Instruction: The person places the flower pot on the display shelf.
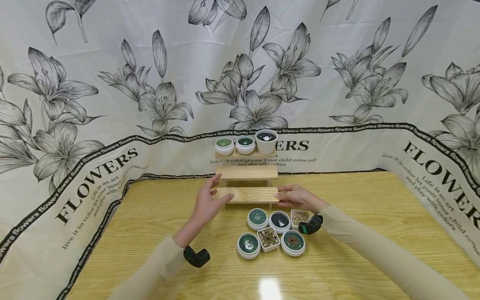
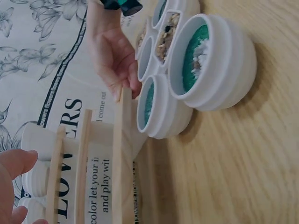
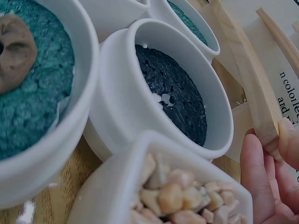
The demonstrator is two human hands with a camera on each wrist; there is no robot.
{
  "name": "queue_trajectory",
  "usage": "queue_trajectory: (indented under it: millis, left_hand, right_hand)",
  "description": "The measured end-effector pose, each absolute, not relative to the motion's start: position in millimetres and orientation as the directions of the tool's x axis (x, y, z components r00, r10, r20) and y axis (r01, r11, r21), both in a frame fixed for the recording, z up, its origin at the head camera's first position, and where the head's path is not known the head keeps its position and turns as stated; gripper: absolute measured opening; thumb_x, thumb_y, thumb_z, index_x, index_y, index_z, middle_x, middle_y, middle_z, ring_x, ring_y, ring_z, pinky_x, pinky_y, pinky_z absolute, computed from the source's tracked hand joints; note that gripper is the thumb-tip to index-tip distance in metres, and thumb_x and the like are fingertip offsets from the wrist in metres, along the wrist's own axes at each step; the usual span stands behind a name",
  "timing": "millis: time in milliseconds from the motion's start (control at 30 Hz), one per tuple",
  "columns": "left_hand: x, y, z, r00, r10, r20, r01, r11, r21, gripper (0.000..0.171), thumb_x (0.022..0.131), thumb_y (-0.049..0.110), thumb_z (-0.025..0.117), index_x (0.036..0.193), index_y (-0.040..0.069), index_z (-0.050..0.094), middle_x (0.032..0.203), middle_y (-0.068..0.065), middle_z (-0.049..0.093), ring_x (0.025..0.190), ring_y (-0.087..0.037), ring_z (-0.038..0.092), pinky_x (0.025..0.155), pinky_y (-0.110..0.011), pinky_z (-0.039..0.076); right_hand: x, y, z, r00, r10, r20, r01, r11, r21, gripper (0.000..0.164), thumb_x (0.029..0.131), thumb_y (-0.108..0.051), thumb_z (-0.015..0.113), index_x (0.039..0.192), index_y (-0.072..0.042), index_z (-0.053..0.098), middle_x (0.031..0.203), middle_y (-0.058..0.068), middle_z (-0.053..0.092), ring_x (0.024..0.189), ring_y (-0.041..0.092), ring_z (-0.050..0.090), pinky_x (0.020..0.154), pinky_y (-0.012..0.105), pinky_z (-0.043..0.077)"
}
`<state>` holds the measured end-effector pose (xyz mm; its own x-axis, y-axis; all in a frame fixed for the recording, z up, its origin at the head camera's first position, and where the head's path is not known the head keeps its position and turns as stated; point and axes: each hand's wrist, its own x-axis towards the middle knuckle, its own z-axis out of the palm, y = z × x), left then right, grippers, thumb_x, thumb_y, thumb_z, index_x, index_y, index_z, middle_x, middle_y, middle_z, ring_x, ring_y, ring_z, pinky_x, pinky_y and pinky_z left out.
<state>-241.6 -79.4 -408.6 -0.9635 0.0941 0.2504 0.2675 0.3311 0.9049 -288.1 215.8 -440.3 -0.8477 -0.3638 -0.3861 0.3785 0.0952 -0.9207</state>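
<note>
A small three-tier wooden stand is on the table, its two lower boards bare. My right hand pinches the right end of the lowest board, thumb on one face and fingertips on the other. At the stand's left end is my left hand, thumb and fingers spread. Its thumb overlaps the lowest board in the head view; in the left wrist view its digits show apart from that board. On the top tier sit two low round white pots and a taller white cup with dark filling.
In front of the stand, several round white pots with green or dark filling cluster with two square pots of pebbles. The right wrist's black camera overlaps one square pot. Behind hangs a flower-printed cloth.
</note>
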Motion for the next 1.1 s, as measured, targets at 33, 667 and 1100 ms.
queue_trajectory:
  millis: [33,667,1100]
  left_hand:
    - [-239.8,-79.0,-410.1,-0.963,0.093,0.252,0.269,0.332,0.904,0.071,0.08,0.013,0.077,0.142,0.003,0.043,0.145,-0.015,0.045,0.131,-0.036,0.044,0.106,-0.048,0.043]
    - [-202.4,-59.0,-454.3,-0.954,0.205,0.22,0.268,0.25,0.93,0.065,0.081,0.012,0.076,0.138,0.001,0.047,0.14,-0.02,0.05,0.127,-0.04,0.047,0.103,-0.054,0.043]
    - [-180.4,-53.9,-479.7,-0.952,0.291,0.092,0.163,0.233,0.959,0.073,0.08,0.022,0.078,0.14,0.001,0.043,0.141,-0.019,0.048,0.126,-0.037,0.048,0.104,-0.052,0.042]
  right_hand:
    - [-288.2,215.7,-440.5,-0.849,-0.357,-0.39,0.382,0.096,-0.919,0.061,0.097,-0.001,0.049,0.145,0.016,0.016,0.099,0.007,0.059,0.08,0.006,0.065,0.085,0.023,0.056]
    - [-287.7,217.1,-441.3,-0.848,-0.357,-0.392,0.386,0.092,-0.918,0.061,0.097,-0.001,0.048,0.146,0.016,0.016,0.096,0.003,0.06,0.079,0.005,0.065,0.081,0.019,0.056]
    - [-287.2,216.9,-441.6,-0.85,-0.348,-0.396,0.387,0.098,-0.917,0.062,0.097,-0.002,0.048,0.147,0.015,0.015,0.095,0.003,0.058,0.078,0.004,0.064,0.08,0.018,0.057]
